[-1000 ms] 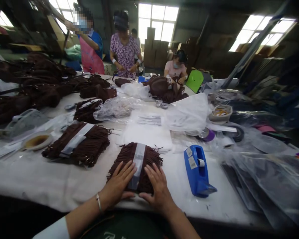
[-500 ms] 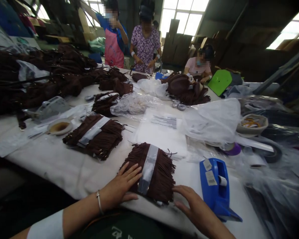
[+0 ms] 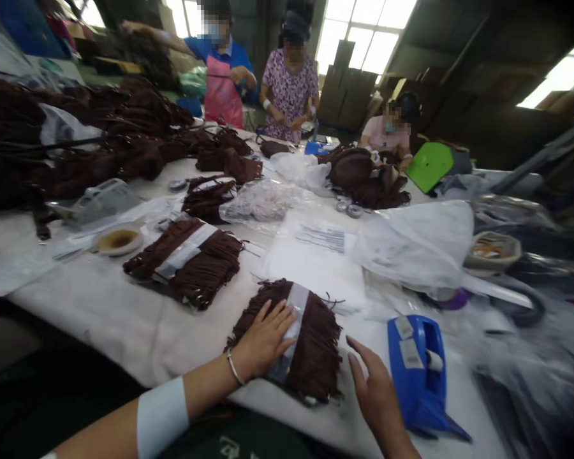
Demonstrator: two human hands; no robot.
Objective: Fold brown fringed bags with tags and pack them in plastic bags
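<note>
A dark brown fringed bag (image 3: 316, 347), wrapped with a pale band (image 3: 296, 298), lies flat at the table's near edge. My left hand (image 3: 266, 338) rests on its left part with fingers stretched, the tips reaching the band. Just right of the bag, my right hand (image 3: 370, 381) is held with thumb and fingers apart, holding nothing. Beside that hand stands a blue tape dispenser (image 3: 417, 370). Another banded brown fringed bag (image 3: 186, 258) lies farther left.
White printed sheets (image 3: 316, 255) and a clear plastic bag (image 3: 416, 239) lie beyond. A tape roll (image 3: 118, 242) is at left, near a large heap of brown bags (image 3: 138, 140). A basket (image 3: 495, 252) stands at right. Several co-workers (image 3: 289, 83) are across the table.
My left hand has slid right across the bag onto the band. My right hand has come away from the bag's right side, fingers pointing more upward. A co-worker at the back now holds up something dark.
</note>
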